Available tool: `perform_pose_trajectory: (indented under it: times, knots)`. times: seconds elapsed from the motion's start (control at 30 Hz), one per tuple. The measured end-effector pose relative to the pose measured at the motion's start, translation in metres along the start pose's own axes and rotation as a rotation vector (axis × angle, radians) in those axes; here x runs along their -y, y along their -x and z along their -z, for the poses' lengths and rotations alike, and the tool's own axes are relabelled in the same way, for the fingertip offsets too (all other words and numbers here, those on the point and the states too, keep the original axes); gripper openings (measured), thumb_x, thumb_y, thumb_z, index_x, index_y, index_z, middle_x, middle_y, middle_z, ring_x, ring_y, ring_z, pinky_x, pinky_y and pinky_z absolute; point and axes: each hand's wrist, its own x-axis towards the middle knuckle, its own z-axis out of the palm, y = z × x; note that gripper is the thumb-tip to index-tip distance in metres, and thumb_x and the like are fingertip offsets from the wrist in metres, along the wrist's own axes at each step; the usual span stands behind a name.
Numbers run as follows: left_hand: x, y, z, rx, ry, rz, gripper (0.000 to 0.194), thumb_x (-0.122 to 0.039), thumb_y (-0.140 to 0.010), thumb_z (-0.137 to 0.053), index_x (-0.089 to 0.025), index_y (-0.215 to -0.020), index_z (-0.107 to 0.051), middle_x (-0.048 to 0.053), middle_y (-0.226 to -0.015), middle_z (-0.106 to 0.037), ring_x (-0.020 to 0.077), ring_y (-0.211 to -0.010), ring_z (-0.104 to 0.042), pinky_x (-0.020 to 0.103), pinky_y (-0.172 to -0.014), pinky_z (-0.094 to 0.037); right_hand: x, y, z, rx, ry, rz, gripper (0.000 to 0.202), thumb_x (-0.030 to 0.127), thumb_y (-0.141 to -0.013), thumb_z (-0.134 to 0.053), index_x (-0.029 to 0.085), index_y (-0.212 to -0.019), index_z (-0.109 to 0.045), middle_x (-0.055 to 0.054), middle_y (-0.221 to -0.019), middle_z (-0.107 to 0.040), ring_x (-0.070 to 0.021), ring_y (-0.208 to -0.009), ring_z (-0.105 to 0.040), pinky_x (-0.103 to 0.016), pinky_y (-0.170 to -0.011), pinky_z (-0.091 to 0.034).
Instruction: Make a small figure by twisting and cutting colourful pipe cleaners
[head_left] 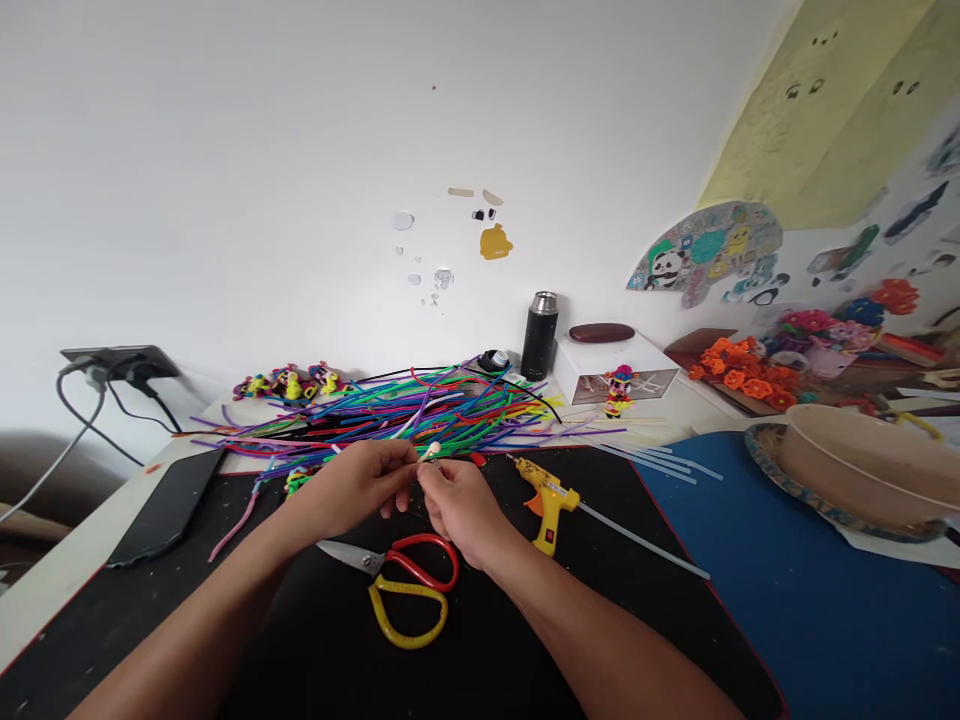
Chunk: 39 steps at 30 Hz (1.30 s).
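Observation:
My left hand (367, 478) and my right hand (461, 505) meet fingertip to fingertip over the black mat (285, 640). Between their pinched fingers is a small cream pipe cleaner piece (433, 452), its rounded end sticking up; fingers cover the rest. Just below my hands lie scissors (415, 588) with one red and one yellow handle, blades pointing left. To the right of my right hand, a yellow glue gun (553, 500) rests with a glue stick (645, 541) in its back. A large pile of coloured pipe cleaners (360, 410) spreads behind my hands.
A phone (166, 508) lies at left. Small pipe cleaner figures (289, 382) are behind the pile, another figure (619, 392) stands before a white box (619, 362). Beside it is a black flask (539, 338). Loose glue sticks (667, 462) and a bowl (862, 460) lie right.

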Motion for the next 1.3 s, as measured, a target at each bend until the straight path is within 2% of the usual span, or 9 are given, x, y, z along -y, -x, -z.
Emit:
perform_pose_trajectory:
  times: [0.3, 0.53, 0.63, 0.93, 1.1, 1.3]
  knots:
    - [0.011, -0.003, 0.006, 0.05, 0.108, 0.009, 0.048, -0.064, -0.096, -0.052, -0.019, -0.086, -0.065, 0.002, -0.072, -0.069, 0.0164, -0.062, -0.063, 0.025, -0.056, -0.049, 0.001, 0.0, 0.0, -0.013, -0.048, -0.012, 0.038, 0.043, -0.086, -0.065, 0.023, -0.064, -0.042, 0.012, -0.048, -0.033, -0.0041, -0.039, -0.02, -0.023, -0.038, -0.013]
    - [0.016, -0.001, 0.01, 0.029, 0.051, -0.008, 0.048, -0.064, -0.098, -0.049, -0.02, -0.086, -0.066, 0.001, -0.074, -0.068, 0.0168, -0.065, -0.063, 0.025, -0.059, -0.049, 0.003, 0.002, 0.0, -0.009, -0.055, 0.004, 0.042, 0.042, -0.085, -0.065, 0.023, -0.06, -0.038, 0.011, -0.047, -0.033, -0.0035, -0.038, -0.02, -0.023, -0.038, -0.012]
    - [0.016, 0.0, 0.011, 0.043, 0.02, -0.016, 0.047, -0.062, -0.098, -0.048, -0.021, -0.085, -0.066, 0.001, -0.077, -0.068, 0.0172, -0.068, -0.063, 0.026, -0.062, -0.049, 0.003, 0.001, 0.0, -0.004, -0.064, 0.0, 0.041, 0.044, -0.085, -0.065, 0.023, -0.061, -0.039, 0.012, -0.047, -0.033, -0.0035, -0.038, -0.02, -0.023, -0.038, -0.012]
    - [0.026, -0.001, 0.012, 0.058, -0.008, -0.034, 0.051, -0.066, -0.1, -0.044, -0.021, -0.084, -0.062, -0.001, -0.072, -0.057, 0.0164, -0.065, -0.054, 0.026, -0.059, -0.044, 0.003, 0.003, -0.002, 0.009, -0.045, -0.047, 0.034, 0.043, -0.086, -0.065, 0.022, -0.068, -0.044, 0.013, -0.047, -0.031, -0.004, -0.04, -0.018, -0.022, -0.038, -0.012]
    - [0.022, -0.001, 0.011, 0.068, -0.004, -0.027, 0.052, -0.068, -0.099, -0.046, -0.021, -0.082, -0.06, -0.002, -0.07, -0.055, 0.016, -0.064, -0.053, 0.025, -0.059, -0.044, 0.001, 0.002, -0.003, 0.023, -0.042, -0.053, 0.034, 0.042, -0.087, -0.066, 0.022, -0.069, -0.045, 0.013, -0.047, -0.031, -0.0041, -0.04, -0.018, -0.023, -0.039, -0.012]
    - [0.022, 0.003, 0.014, 0.091, 0.044, -0.03, 0.047, -0.064, -0.101, -0.047, -0.022, -0.087, -0.061, -0.002, -0.069, -0.053, 0.0152, -0.062, -0.051, 0.024, -0.055, -0.043, 0.003, 0.002, -0.002, 0.029, -0.07, -0.064, 0.031, 0.045, -0.088, -0.067, 0.019, -0.076, -0.056, 0.013, -0.048, -0.033, -0.0047, -0.04, -0.017, -0.023, -0.04, -0.012]
